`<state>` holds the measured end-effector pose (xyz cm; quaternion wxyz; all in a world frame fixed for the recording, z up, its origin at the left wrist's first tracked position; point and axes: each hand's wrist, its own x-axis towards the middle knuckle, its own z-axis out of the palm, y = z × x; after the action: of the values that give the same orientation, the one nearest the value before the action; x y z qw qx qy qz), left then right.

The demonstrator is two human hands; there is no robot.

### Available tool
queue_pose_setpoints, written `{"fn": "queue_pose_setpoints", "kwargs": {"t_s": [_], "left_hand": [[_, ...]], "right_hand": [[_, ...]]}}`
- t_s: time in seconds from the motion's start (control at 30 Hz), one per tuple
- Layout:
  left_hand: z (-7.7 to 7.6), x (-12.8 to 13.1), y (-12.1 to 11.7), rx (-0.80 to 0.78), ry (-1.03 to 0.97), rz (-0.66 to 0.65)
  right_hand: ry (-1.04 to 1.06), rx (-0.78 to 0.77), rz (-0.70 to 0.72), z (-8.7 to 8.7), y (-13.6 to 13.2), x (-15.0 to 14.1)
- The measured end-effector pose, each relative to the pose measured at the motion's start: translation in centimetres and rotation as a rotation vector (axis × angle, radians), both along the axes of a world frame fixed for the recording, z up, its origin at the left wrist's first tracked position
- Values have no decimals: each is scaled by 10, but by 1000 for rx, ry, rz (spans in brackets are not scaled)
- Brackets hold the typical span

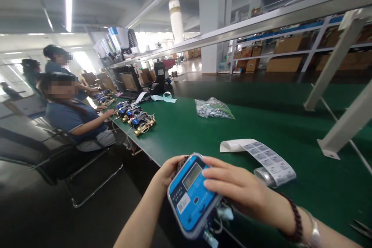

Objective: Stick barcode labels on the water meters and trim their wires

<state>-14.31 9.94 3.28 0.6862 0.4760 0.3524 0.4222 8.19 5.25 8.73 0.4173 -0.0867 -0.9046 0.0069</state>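
Observation:
A blue-faced digital meter point(190, 192) with a small display is held tilted above the bench's front edge. My left hand point(171, 168) is closed round its upper left side, with most of the fingers hidden behind it. My right hand point(236, 186) lies over the meter's right edge, its fingers stretched out and touching the face near the display; its thumb is out of sight. Cables with pale tags point(211, 237) hang from the meter's lower side. To the right, a curled strip of printed labels point(270, 159) lies on the green bench point(180, 135).
A clear plastic bag point(213, 108) of small parts lies farther back. Several meters with brass fittings point(142, 124) stand on the left, near a seated co-worker point(75, 112). Metal shelf legs point(345, 120) rise on the right; pliers point(362, 228) lie at the lower right.

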Motion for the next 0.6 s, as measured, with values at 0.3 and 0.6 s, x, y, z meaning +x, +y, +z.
{"fn": "queue_pose_setpoints", "kwargs": {"t_s": [0.3, 0.6], "left_hand": [[25, -24, -18, 127, -39, -194], [5, -56, 60, -83, 177, 11]], "right_hand": [[-205, 526, -187, -13, -13, -15], [59, 145, -487, -38, 27, 6]]}}
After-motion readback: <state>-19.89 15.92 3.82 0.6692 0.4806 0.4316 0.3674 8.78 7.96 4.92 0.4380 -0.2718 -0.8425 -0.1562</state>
